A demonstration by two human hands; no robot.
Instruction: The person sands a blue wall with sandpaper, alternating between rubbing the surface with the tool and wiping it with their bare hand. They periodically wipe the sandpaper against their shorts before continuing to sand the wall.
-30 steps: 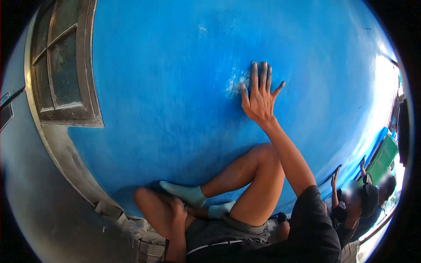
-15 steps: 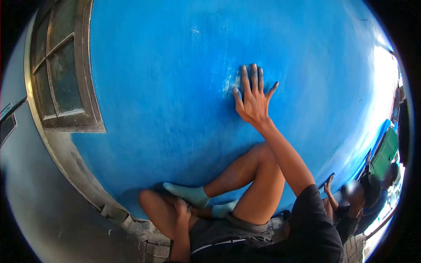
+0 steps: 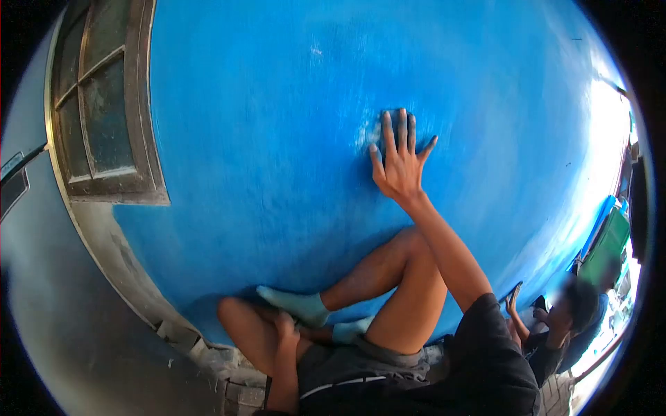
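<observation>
My right hand (image 3: 397, 163) lies flat on the blue wall (image 3: 263, 139), fingers spread and pointing up. A small dark patch shows under the fingertips; I cannot tell what it is. Just left of the fingers is a pale scuffed spot (image 3: 366, 136) in the paint. My left hand (image 3: 284, 326) rests on my bare left leg near the knee and holds nothing. I sit close to the wall with knees bent, and my feet in light blue socks (image 3: 298, 305) press against its base.
A wooden-framed window (image 3: 104, 104) is set in the wall at the left, with a grey ledge and broken masonry (image 3: 208, 353) below it. At the lower right another person (image 3: 565, 326) sits by the same wall with a hand raised to it.
My right hand has slid a little left and down over the scuffed spot. The person at the lower right has sunk lower and dropped the raised arms.
</observation>
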